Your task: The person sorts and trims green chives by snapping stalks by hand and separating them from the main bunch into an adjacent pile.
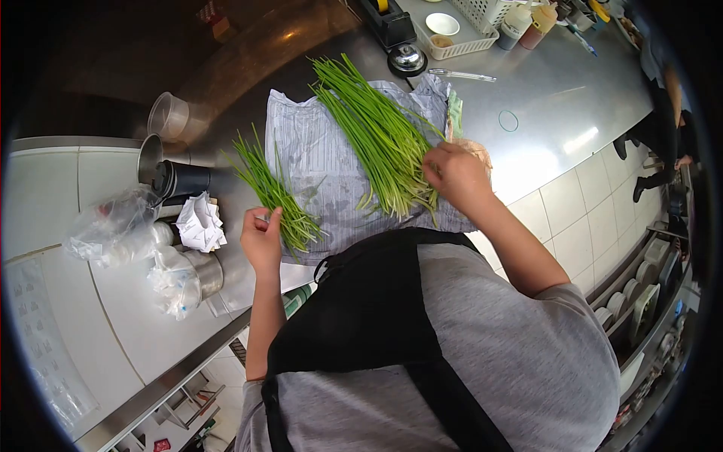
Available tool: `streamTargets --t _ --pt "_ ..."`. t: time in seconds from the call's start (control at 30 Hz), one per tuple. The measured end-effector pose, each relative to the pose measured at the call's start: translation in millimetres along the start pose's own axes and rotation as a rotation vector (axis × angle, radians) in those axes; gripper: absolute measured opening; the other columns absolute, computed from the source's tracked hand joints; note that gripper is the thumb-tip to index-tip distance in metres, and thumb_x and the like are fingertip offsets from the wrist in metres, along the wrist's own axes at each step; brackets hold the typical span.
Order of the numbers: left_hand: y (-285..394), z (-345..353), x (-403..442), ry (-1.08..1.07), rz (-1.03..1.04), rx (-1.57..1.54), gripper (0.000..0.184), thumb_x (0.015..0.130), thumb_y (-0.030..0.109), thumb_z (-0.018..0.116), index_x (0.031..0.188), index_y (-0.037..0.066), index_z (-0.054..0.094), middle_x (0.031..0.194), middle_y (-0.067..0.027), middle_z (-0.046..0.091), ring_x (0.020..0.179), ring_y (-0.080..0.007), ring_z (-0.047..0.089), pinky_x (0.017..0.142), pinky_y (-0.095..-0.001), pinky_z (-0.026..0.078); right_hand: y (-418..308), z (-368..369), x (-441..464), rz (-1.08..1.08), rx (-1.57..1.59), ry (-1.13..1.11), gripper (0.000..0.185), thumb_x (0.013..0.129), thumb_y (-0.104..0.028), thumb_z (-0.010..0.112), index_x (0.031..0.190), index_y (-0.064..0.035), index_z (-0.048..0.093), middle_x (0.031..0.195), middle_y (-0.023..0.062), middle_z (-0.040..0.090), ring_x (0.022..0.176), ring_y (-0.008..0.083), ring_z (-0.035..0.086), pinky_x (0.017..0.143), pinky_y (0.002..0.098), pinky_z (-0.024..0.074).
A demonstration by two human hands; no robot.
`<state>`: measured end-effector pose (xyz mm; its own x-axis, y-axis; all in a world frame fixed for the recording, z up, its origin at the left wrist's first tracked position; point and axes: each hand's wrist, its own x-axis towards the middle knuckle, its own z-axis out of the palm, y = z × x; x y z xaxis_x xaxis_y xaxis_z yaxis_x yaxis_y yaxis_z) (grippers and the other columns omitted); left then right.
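Note:
A large bunch of green chives (376, 135) lies on a crumpled sheet of printed paper (301, 124) on the steel counter. To its left is a smaller bunch of chives (271, 188), also partly on the sheet. My right hand (458, 175) is at the right edge of the large bunch, its fingers pinched together at a loose chive stalk. My left hand (262, 237) is beside the lower left of the small bunch, thumb and fingers curled close together. What lies between those fingertips, if anything, is too small to tell.
Crumpled white paper slips (201, 222), a plastic bag (113, 226) and a black cup (181, 179) stand left. A call bell (407, 59), a pen (463, 75), a white basket (467, 47) and squeeze bottles (516, 26) sit at the back. Another person's legs (663, 139) show far right.

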<state>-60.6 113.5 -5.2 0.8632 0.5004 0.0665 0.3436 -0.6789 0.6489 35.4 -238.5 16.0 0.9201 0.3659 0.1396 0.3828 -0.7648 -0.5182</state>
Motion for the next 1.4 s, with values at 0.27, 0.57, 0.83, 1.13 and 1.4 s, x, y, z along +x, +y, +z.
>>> streamTargets --t 0.27,0.57,0.83,1.13,1.4 --pt "44.2 -2.1 7.5 0.082 0.222 -0.339 0.025 0.081 -0.001 0.063 0.064 0.004 0.045 0.071 -0.0032 0.05 0.068 -0.0092 0.048 0.064 -0.0212 0.042 -9.0 51.2 13.8 -0.079 0.024 -0.102 0.016 0.076 -0.02 0.065 0.077 -0.0049 0.062 0.08 0.0111 0.062 0.076 0.0305 0.062 0.065 0.0415 0.0506" --pt "64.9 -3.4 22.6 -0.048 0.118 -0.671 0.014 0.087 0.002 0.06 0.1 0.004 0.058 0.091 -0.0038 0.058 0.078 -0.0073 0.056 0.071 -0.0208 0.044 -3.2 11.7 13.1 0.24 0.64 -0.19 0.017 0.08 -0.017 0.07 0.084 -0.0014 0.063 0.069 0.0046 0.06 0.063 0.0128 0.054 0.06 0.0267 0.0442" --pt "30.2 7.1 33.6 -0.175 0.491 0.414 0.022 0.072 0.008 0.071 0.094 0.008 0.07 0.096 -0.0089 0.06 0.085 -0.0291 0.056 0.08 -0.037 0.046 1.7 7.4 10.9 0.239 0.943 -0.079 0.014 0.084 -0.014 0.068 0.087 -0.0008 0.062 0.069 -0.0002 0.059 0.063 0.0054 0.05 0.058 0.0225 0.0421" --pt "41.4 -33.1 41.0 -0.07 0.488 0.031 0.02 0.08 -0.004 0.06 0.094 0.007 0.07 0.092 -0.0097 0.064 0.083 -0.0232 0.062 0.075 -0.0295 0.048 13.3 3.7 4.8 0.291 0.882 -0.176 0.012 0.089 -0.013 0.062 0.089 -0.0012 0.059 0.071 -0.002 0.057 0.062 0.0041 0.048 0.056 0.0208 0.0404" --pt "45.0 -15.3 22.3 -0.174 0.51 0.084 0.028 0.079 -0.005 0.059 0.101 0.009 0.069 0.1 -0.0075 0.062 0.077 -0.0184 0.057 0.074 -0.0291 0.049 -2.6 2.6 4.8 0.342 1.141 -0.211 0.011 0.088 -0.007 0.06 0.096 0.0006 0.06 0.077 -0.0015 0.059 0.07 0.0049 0.054 0.064 0.0203 0.0451"
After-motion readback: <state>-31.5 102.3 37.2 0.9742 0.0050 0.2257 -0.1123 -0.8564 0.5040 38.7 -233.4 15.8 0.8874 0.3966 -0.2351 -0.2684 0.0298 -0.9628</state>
